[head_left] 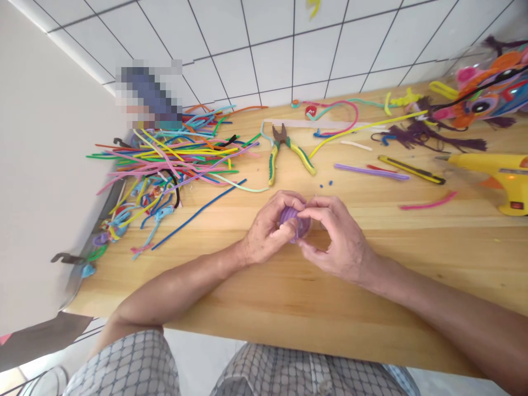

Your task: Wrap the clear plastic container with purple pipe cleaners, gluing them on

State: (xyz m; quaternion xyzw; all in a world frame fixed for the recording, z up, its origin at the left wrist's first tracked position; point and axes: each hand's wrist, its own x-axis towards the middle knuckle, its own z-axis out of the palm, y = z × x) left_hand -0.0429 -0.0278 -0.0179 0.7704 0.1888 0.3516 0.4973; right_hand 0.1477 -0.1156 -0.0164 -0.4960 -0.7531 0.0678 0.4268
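A small round purple coil (290, 213), which looks wound from pipe cleaner, is held above the front middle of the table. My left hand (266, 230) grips its left side, thumb across the front and fingers curled behind. At its right edge, the bent fingers and thumb of my right hand (340, 237) pinch the coil, partly covering it. Just beyond the hands lie pliers (284, 144) with green and yellow handles, their jaws pointing away. Two tiny blue bits (325, 184) rest near my fingertips. Purple pipe cleaners (371, 171) lie farther right.
A heap of colourful pipe cleaners (181, 157) covers the table's left side, with a blue one (198, 214) in front. At right are a yellow utility knife (412, 169), a pink piece (429, 202) and a yellow glue gun (495, 170). A tiled wall (272, 60) bounds the back.
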